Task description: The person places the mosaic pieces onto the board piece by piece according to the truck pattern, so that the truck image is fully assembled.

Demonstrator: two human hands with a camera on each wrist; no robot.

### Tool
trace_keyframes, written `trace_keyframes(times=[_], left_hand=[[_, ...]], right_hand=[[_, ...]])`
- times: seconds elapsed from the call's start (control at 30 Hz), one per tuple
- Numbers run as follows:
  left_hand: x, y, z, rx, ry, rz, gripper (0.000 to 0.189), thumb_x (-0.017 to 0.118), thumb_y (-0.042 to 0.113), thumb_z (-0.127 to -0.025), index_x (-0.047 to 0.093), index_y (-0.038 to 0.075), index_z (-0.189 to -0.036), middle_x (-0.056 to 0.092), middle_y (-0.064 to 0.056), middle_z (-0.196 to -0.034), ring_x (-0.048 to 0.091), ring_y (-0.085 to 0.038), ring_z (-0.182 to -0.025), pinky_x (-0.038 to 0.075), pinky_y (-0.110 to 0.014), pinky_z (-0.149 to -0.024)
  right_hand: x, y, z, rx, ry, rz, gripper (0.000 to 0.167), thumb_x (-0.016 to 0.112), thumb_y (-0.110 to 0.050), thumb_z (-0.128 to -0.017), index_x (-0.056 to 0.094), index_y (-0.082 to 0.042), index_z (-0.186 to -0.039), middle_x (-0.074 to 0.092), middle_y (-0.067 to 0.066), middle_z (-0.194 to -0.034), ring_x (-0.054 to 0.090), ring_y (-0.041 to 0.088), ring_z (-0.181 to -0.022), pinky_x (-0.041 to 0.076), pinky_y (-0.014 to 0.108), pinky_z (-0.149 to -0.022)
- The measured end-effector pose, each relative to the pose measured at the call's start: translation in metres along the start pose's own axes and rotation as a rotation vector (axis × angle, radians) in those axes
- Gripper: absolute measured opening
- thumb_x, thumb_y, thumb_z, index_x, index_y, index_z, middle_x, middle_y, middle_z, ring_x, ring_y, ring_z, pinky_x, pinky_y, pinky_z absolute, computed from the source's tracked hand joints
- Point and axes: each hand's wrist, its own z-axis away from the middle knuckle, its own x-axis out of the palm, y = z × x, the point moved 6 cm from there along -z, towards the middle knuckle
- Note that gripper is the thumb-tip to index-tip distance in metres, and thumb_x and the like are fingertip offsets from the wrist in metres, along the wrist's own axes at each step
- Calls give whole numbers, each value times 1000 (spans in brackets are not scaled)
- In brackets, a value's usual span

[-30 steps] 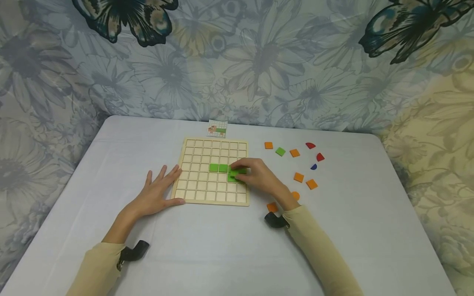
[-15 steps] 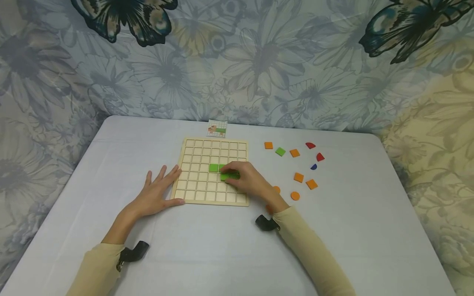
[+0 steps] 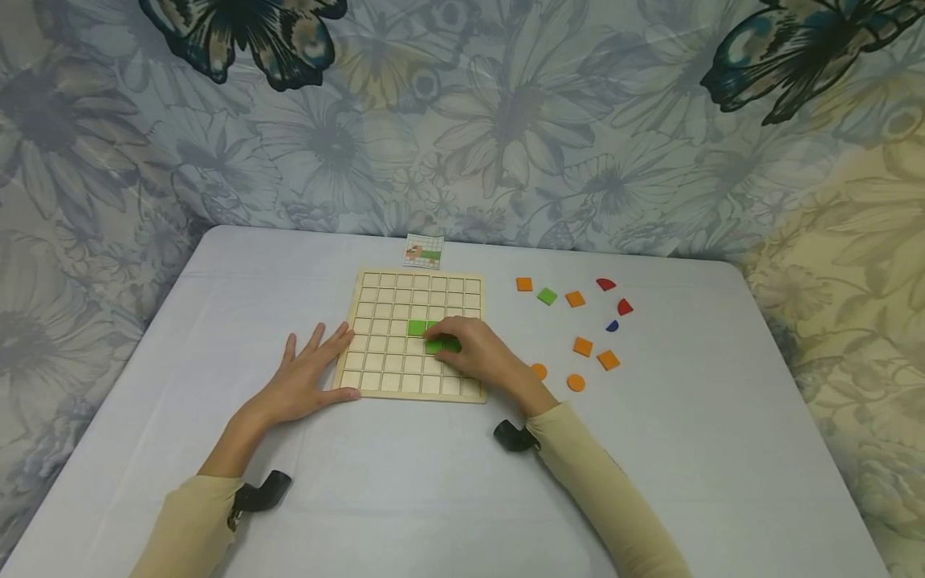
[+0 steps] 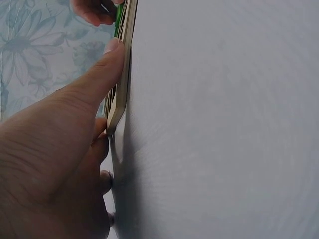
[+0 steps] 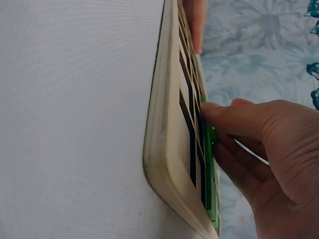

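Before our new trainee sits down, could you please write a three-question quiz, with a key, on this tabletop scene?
1. What colour is the piece that the right hand holds?
a) orange
b) green
c) blue

2. True or false: the left hand touches the gridded board.

3. In the head view, how many red pieces lie to the right of the gridded board?

Key: 1. b; 2. true; 3. two.

Right hand (image 3: pixel 477 349) hides part of the green tiles (image 3: pixel 433 348) and board (image 3: pixel 381 359), print on that card (image 3: pixel 423 251) too tiny to make out, both butterflies (image 3: pixel 249 36) running off the head view's top!
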Motion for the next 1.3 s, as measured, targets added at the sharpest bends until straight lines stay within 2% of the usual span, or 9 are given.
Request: trace_keyframes(times=[0.17,0.37,0.57,1.03,1.3], left_hand=[[0,0,0,-5,1,1,103,73,56,-80,24,9,-156,15,-9,-163,0,-40,-149,-15,-63,-112],[1,1,1,-10,0,3,103,73,57,-80,24,8,-156,16,-10,-163,0,-41,-149,-15,-63,-112],[2,1,1,-7,1,-2,103,73,57,-80,24,9,-156,16,-10,-163,0,-41,-149,-15,-63,-112],[1,0,0,-9,1,-9,103,72,59,-80,24,9,-156,15,-9,-163,0,-40,-149,-15,-62,-112],[-1,2,0,-9,3,-4,102,72,57,-80,24,9,-156,15,-9,-163,0,-40,-149,-15,-62,-112]], right_hand=[[-3,0,2,7,21,-28,28,76,-7,-86,71,-7,-113,71,1,-112,63,14,-110,49,27,-96],[-10,6,5,80,46,-77,28,75,-8,-87,71,-10,-115,71,-2,-113,64,10,-107,49,26,-94],[-27,17,12,114,102,-102,30,75,-5,-86,70,-6,-116,71,3,-113,65,16,-105,51,32,-94],[-62,54,34,227,208,-27,30,72,-3,-87,69,-4,-117,70,8,-115,64,23,-107,51,40,-95],[-73,78,44,302,247,-29,30,73,-5,-87,70,-5,-117,70,9,-116,64,27,-110,50,41,-96]])
